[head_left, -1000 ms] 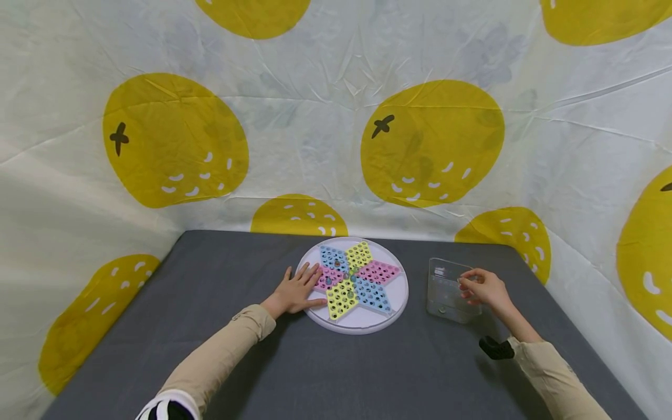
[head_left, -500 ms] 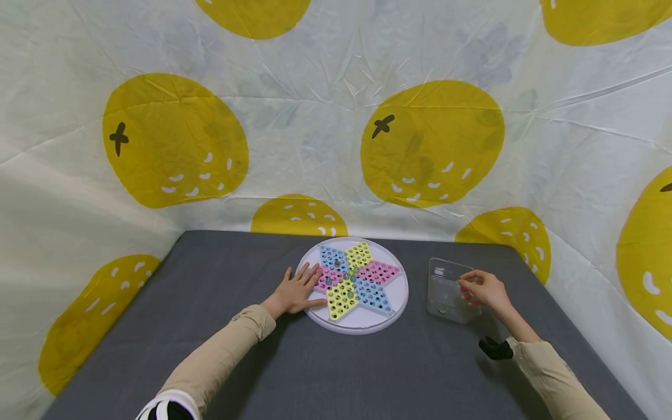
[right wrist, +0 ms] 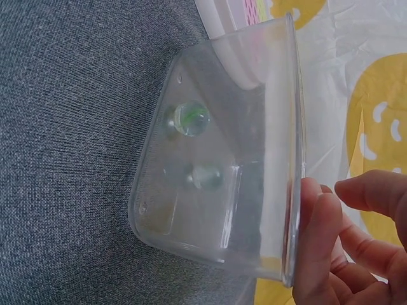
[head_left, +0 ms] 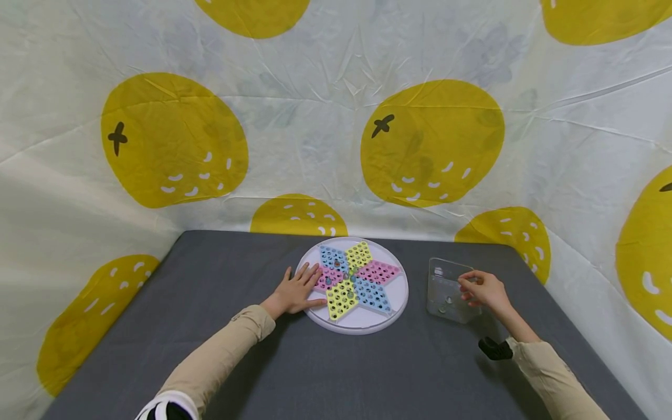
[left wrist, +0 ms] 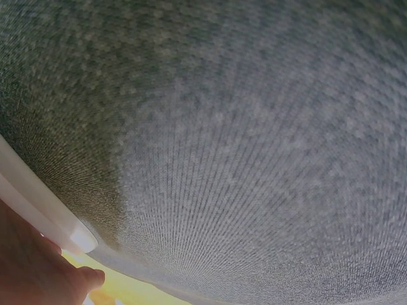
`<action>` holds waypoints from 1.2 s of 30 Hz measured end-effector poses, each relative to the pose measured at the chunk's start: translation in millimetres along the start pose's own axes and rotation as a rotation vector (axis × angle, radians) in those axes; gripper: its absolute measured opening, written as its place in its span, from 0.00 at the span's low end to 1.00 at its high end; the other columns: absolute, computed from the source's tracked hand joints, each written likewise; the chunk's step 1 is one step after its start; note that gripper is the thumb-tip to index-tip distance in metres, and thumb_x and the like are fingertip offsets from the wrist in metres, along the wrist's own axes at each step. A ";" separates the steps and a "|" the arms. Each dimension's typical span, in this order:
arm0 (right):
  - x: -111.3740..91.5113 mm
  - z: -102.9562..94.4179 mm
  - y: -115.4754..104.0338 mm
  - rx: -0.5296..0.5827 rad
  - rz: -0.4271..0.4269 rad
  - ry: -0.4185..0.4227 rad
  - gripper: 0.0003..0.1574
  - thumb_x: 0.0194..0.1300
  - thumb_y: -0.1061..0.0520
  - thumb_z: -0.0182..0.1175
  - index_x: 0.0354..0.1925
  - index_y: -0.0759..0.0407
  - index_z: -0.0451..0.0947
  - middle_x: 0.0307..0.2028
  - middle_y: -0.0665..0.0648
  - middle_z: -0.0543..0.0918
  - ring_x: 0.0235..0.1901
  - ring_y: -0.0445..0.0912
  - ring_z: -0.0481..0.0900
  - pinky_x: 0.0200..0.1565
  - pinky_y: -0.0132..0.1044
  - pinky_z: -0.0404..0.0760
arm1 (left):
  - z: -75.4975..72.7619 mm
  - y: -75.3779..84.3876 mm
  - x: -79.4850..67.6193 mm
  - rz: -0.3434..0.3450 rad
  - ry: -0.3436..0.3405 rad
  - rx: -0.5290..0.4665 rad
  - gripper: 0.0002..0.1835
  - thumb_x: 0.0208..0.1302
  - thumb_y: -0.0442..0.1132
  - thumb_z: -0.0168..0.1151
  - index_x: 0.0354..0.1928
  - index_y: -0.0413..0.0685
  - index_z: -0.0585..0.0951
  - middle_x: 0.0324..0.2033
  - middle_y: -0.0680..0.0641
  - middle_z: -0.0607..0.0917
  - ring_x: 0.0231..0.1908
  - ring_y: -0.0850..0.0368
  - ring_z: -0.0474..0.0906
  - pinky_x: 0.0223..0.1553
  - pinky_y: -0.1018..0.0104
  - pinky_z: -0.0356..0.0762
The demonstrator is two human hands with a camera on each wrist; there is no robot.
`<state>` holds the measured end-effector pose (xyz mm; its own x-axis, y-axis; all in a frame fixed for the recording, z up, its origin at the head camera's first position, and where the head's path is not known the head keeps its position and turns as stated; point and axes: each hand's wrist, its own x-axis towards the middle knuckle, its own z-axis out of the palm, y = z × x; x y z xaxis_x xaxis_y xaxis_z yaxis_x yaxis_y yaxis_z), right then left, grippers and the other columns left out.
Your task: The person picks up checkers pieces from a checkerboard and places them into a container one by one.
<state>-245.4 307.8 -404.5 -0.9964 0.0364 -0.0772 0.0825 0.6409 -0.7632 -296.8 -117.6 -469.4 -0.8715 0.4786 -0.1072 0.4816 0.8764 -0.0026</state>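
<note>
Close to the right edge of the worktop (head_left: pixel 367 379), the right hand (head_left: pixel 485 289) hangs by the right rim of a clear box (right wrist: pixel 251 210), fingers loosely bent and the tips slightly apart; whether any finger touches the rim, I cannot tell. Two glass marbles lie inside the box, one with a green swirl (right wrist: pixel 193 119), the other pale (right wrist: pixel 208 176). A dark strap (head_left: pixel 495 348) sits at that wrist, where a beige sleeve (head_left: pixel 556 379) begins.

Left of the box, near the middle of the worktop's far edge, lies a round white board (head_left: pixel 397 291) with a six-pointed star (head_left: pixel 341 298) of pink, blue and yellow, pitted with holes. A few more marbles rest on it, mostly round the star's centre. The left hand (head_left: pixel 297 290) lies palm down with fingers spread over the board's left rim. Beyond the far edge hangs a pale sheet (head_left: pixel 304 146) printed with big yellow fruits.
</note>
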 end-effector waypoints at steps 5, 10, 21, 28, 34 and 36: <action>-0.9 0.9 0.0 0.011 0.001 0.000 0.28 0.64 0.50 0.50 0.51 0.73 0.68 0.33 0.65 0.83 0.25 0.45 0.82 0.29 0.40 0.80 | 0.6 -0.3 0.2 0.000 0.001 0.002 0.46 0.56 0.72 0.38 0.70 0.54 0.44 0.70 0.52 0.44 0.70 0.51 0.38 0.63 0.41 0.42; -2.1 0.6 -0.4 0.013 -0.004 -0.001 0.29 0.64 0.49 0.50 0.51 0.73 0.68 0.33 0.65 0.83 0.25 0.45 0.82 0.29 0.40 0.80 | 0.5 -0.2 0.2 -0.002 0.001 0.004 0.46 0.56 0.72 0.37 0.70 0.54 0.44 0.70 0.52 0.44 0.70 0.51 0.38 0.63 0.40 0.43; -4.4 6.3 -10.4 0.000 -0.026 -0.016 0.26 0.65 0.50 0.49 0.52 0.70 0.69 0.35 0.65 0.82 0.28 0.47 0.82 0.29 0.41 0.80 | 0.6 0.3 -0.8 0.006 0.006 -0.002 0.46 0.56 0.72 0.38 0.70 0.53 0.45 0.70 0.52 0.45 0.70 0.51 0.39 0.63 0.40 0.42; -6.6 11.1 -22.1 -0.002 -0.068 -0.021 0.26 0.65 0.50 0.50 0.52 0.69 0.69 0.37 0.69 0.81 0.28 0.49 0.82 0.29 0.41 0.80 | 0.3 0.4 -0.5 0.001 0.001 0.015 0.46 0.56 0.72 0.37 0.70 0.54 0.44 0.70 0.53 0.44 0.70 0.52 0.38 0.63 0.41 0.42; -8.1 14.2 -28.7 0.004 -0.102 -0.028 0.24 0.65 0.52 0.50 0.51 0.70 0.69 0.36 0.69 0.81 0.26 0.45 0.82 0.28 0.40 0.80 | 0.4 -0.4 0.1 0.003 0.005 0.013 0.46 0.56 0.72 0.37 0.70 0.54 0.44 0.70 0.53 0.44 0.70 0.52 0.39 0.63 0.40 0.43; -8.2 15.5 -30.1 0.006 -0.103 -0.031 0.24 0.65 0.52 0.51 0.51 0.70 0.69 0.35 0.68 0.82 0.25 0.43 0.81 0.27 0.39 0.80 | 0.6 -0.6 0.3 0.005 0.009 0.011 0.46 0.56 0.72 0.37 0.70 0.54 0.44 0.70 0.53 0.44 0.70 0.52 0.39 0.63 0.40 0.43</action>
<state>-239.4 276.3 -390.9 -0.9984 -0.0529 -0.0180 -0.0198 0.6353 -0.7720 -297.4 -118.1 -470.0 -0.8699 0.4833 -0.0986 0.4867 0.8734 -0.0132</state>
